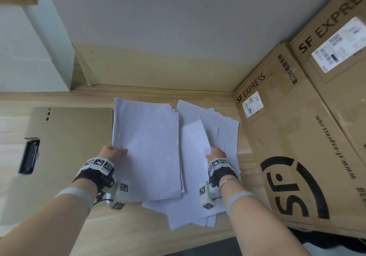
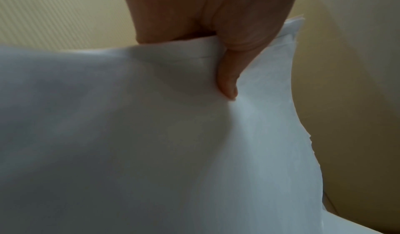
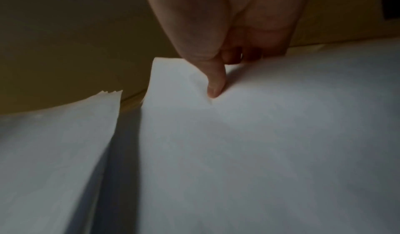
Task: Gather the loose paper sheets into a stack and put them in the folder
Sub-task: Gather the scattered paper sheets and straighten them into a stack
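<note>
Left hand: pinches gathered stack, thumb on top.
Right hand: pinches one sheet of the loose spread.
Folder: flat on desk, just left of stack.
Obstruction: cardboard boxes crowd the spread's right edge.

White paper sheets fanned loosely beside tan folder

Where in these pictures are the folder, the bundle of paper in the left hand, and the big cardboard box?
folder [image 1: 69,137]: head view, on its bare tan cover.
bundle of paper [image 1: 150,146]: head view, middle of its top sheet.
cardboard box [image 1: 293,141]: head view, on its plain brown face beside the web address.
</note>
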